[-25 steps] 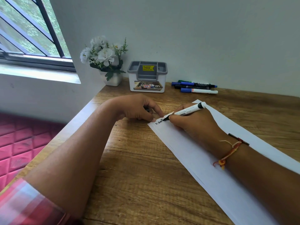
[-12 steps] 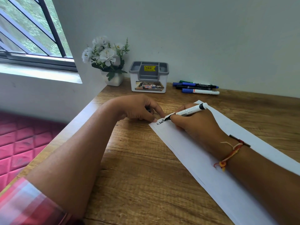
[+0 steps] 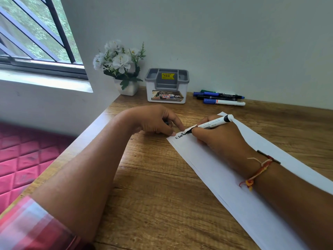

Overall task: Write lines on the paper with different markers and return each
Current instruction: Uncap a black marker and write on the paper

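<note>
A long white paper [image 3: 214, 179] lies slantwise on the wooden desk [image 3: 155, 195]. My right hand [image 3: 220, 140] grips a white marker with black ends [image 3: 213, 123], tip down on the paper's far corner beside a short line of black writing [image 3: 181, 135]. My left hand [image 3: 153, 120] rests with curled fingers at that corner, fingertips on the paper's edge. A small dark piece [image 3: 166, 123], apparently the marker's cap, shows inside its fingers. Several more markers [image 3: 219, 98], blue, black and green, lie by the wall.
A grey and white desk organizer [image 3: 166, 87] and a white pot of white flowers [image 3: 120, 65] stand at the back by the wall. The desk's left edge drops to a red quilted mattress [image 3: 23, 156]. A barred window [image 3: 36, 37] is at the upper left.
The black writing has grown a few letters to the right, and my right hand with the marker has shifted slightly rightward. My left hand has stayed at the paper's corner.
</note>
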A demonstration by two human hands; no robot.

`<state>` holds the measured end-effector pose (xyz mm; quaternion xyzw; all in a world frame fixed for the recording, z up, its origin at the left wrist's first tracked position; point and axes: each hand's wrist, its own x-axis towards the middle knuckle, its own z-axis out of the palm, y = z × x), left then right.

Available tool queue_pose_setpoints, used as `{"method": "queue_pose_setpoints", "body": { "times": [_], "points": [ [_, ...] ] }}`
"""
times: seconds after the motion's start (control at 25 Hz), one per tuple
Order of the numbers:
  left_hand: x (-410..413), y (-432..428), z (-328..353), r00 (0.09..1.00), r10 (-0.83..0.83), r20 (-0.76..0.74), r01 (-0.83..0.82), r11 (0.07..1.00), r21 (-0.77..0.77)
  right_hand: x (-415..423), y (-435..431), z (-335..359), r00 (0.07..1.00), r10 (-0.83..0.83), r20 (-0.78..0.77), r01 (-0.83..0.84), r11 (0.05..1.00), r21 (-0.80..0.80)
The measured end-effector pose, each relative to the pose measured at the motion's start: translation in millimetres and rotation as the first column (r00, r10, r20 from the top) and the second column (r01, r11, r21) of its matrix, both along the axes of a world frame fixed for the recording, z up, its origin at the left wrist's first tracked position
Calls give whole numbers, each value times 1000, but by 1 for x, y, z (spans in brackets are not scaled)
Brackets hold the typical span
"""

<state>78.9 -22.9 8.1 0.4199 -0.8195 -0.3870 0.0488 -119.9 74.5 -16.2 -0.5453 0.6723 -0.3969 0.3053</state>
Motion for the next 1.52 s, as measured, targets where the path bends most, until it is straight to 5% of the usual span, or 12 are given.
{"method": "queue_pose_setpoints", "body": {
  "times": [0.32,0.44,0.64,0.76,0.92,1.08,1.52],
  "points": [
    [0,-1,0,1000,0,10,0,1000,5,4,-1,4,973,192,-132,-187,981,49],
    [0,-2,0,1000,1,10,-2,1000,15,0,0,-2,1000,15,-6,-16,999,-36],
    [-2,-1,0,1000,0,6,0,1000,11,-3,-3,0,999,-7,42,7,1000,-9],
    [1,-1,1,999,26,-21,-25,999,40,-5,-4,0,977,-36,209,40,999,-12],
    [3,1,1,941,204,-270,-161,972,174,-7,-4,-1,911,-3,413,23,999,-45],
    [-2,6,1,864,239,-444,-156,964,216,-7,-5,4,745,-51,665,55,998,15],
    [-12,12,0,897,166,-410,-146,986,79,-8,-5,3,771,-3,637,31,999,-33]
  ]
}}
